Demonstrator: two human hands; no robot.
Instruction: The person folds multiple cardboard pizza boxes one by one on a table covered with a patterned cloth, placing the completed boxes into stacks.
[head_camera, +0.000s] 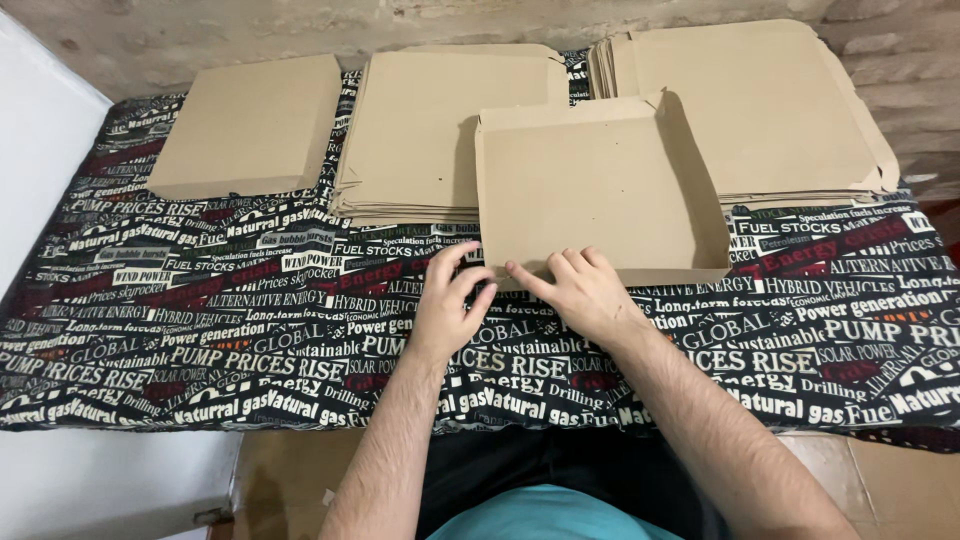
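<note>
A brown cardboard tray (600, 190) with folded-up sides lies on the table in front of me. My left hand (447, 305) pinches the tray's near left corner, fingers bent around the edge. Beside it, my right hand (583, 292) presses on the near wall of the tray, its index finger pointing left toward the same corner. Both forearms reach in from the bottom of the view.
The table wears a black cloth (200, 330) printed with white and red lettering. A stack of flat cardboard blanks (420, 130) sits behind the tray, another stack (780, 110) at the back right, and a closed flat box (250, 125) at the back left. A white surface (40, 170) borders the left.
</note>
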